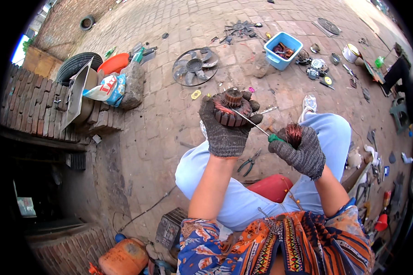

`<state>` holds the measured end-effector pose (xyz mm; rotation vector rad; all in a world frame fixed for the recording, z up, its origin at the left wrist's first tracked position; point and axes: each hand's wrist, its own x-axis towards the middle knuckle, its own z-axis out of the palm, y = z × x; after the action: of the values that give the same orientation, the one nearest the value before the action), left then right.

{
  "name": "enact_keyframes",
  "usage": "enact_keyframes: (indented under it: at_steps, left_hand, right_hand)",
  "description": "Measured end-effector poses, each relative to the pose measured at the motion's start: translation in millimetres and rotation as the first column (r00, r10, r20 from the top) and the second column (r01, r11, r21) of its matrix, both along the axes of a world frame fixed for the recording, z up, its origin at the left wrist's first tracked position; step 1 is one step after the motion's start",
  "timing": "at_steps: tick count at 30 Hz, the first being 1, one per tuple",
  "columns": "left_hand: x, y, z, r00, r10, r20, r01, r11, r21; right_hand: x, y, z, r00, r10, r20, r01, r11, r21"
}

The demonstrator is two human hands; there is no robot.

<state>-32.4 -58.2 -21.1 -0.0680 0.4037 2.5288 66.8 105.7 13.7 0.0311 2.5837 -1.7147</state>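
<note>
In a dark knitted work glove, my left hand grips a motor armature from below and behind, its ringed commutator end turned up. Reddish copper windings show on its left side. My right hand, gloved the same way, is closed round the green handle of a screwdriver. The thin shaft slants up to the left and its tip meets the armature near the windings. A bundle of cut copper wire also sits in the right hand, against the palm. Pliers with dark handles lie on the bricks between my legs.
Ahead on the brick paving lie a round fan and a blue tub with copper scrap. Motor parts are scattered right of the tub. An orange basin and a tyre stand left. Another person's leg shows at far right.
</note>
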Motion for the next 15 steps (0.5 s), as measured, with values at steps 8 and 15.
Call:
enact_keyframes:
  at_steps: [8, 15]
  left_hand:
    - [5, 6, 6, 0.999, 0.045, -0.015, -0.046, 0.993, -0.111]
    - [0, 2, -9, 0.997, 0.025, -0.068, -0.026, 0.999, -0.021]
  right_hand:
    - [0, 3, 21, 0.950, 0.020, 0.311, 0.040, 0.981, -0.187]
    - [-3, 4, 28, 0.901, 0.023, 0.434, 0.090, 0.967, -0.239]
